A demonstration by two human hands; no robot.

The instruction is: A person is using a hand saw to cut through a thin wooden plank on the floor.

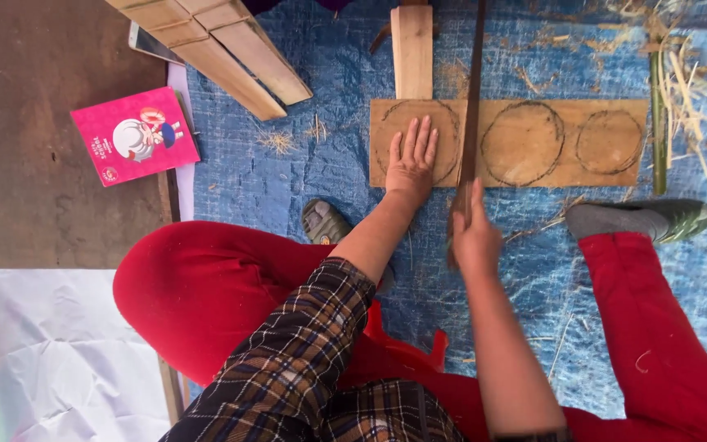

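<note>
Left of board: pink booklet, flat on floor.

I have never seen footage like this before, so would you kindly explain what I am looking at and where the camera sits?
There is no machine here. A person wears a camera on the head, so the one picture looks down over their own arms and red trousers. The left hand lies flat on a wooden board marked with three drawn circles. The right hand grips a long, thin dark blade, probably a saw, set across the board between the first two circles. The board rests on a blue tarp, with a wooden block behind it, wooden slats and a pink booklet to the left.
</note>
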